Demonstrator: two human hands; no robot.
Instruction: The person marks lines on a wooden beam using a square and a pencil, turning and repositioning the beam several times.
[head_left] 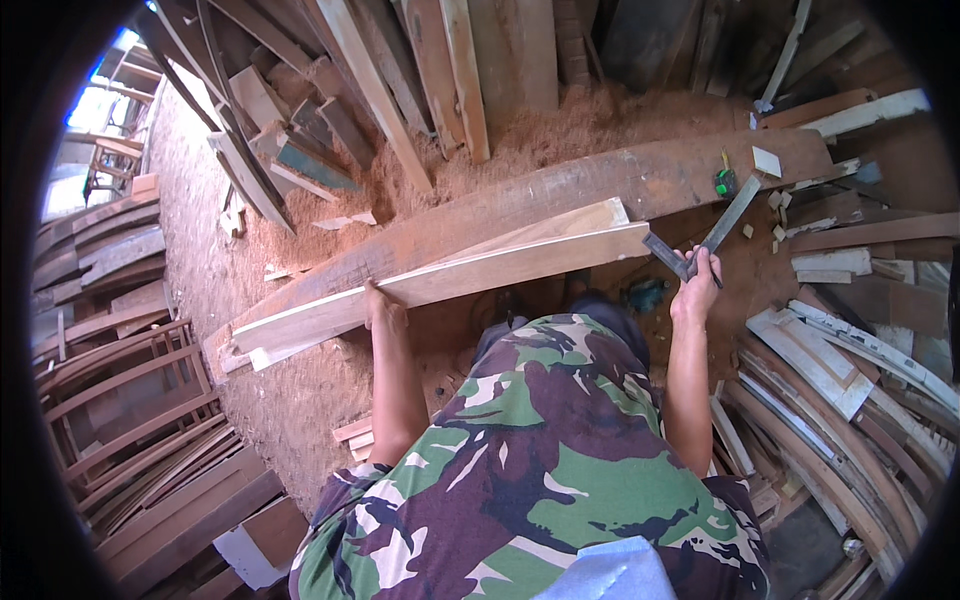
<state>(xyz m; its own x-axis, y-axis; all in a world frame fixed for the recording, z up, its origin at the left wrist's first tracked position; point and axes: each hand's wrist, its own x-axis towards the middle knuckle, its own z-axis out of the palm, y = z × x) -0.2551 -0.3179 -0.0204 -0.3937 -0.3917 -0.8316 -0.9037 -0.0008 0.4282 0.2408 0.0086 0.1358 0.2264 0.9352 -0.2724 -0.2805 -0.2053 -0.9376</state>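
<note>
— What's the left hand (384, 312) doing down there?

— It's pressed on the near edge of a long pale plank (440, 280), fingers curled over the edge and gripping it. The plank is planed smooth, light tan, straight-sided, and it lies slantwise across a much wider, rough reddish slab (560, 195) that serves as the bench.

— And the right hand (697, 290)?

— Closed tight round a metal try square (705, 242), a dull grey L shape, one flat blade pointing up and away, the other arm out to the left. It's held just off the plank's right end, not touching it as far as I can see.

— Anything else on the slab?

— A small green tape measure (725, 183) near its far end and a pale offcut (767, 161) beside that. Fine orange sawdust (560, 125) is heaped behind, with raw boards (450, 70) leaning upright. Curved wooden frames (140, 400) are stacked to the left, and painted, weathered strips (850, 370) to the right.
</note>
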